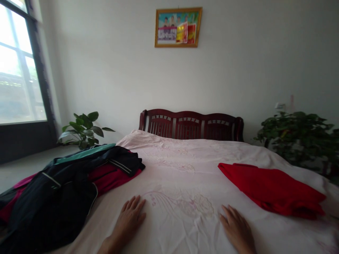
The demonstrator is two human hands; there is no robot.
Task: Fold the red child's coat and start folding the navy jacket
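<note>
Both of my hands rest palm down on a pale pink cloth (pixel 174 176) with embroidered flowers. My left hand (pixel 131 217) has its fingers stretched out and holds nothing; it lies to the right of a pile of dark jackets (pixel 60 190) with magenta and teal parts. Opposite it, my right hand (pixel 235 225) is also flat and open, its thumb a little apart. A folded red garment (pixel 275 188) lies beyond the right hand and to its right, not touched by it.
A dark red wooden bench back (pixel 188 125) stands behind the cloth, against the wall. Leafy plants stand at the left (pixel 84 128) and right (pixel 299 137). A framed picture (pixel 178 27) hangs above. At the far left is a window door (pixel 21 77).
</note>
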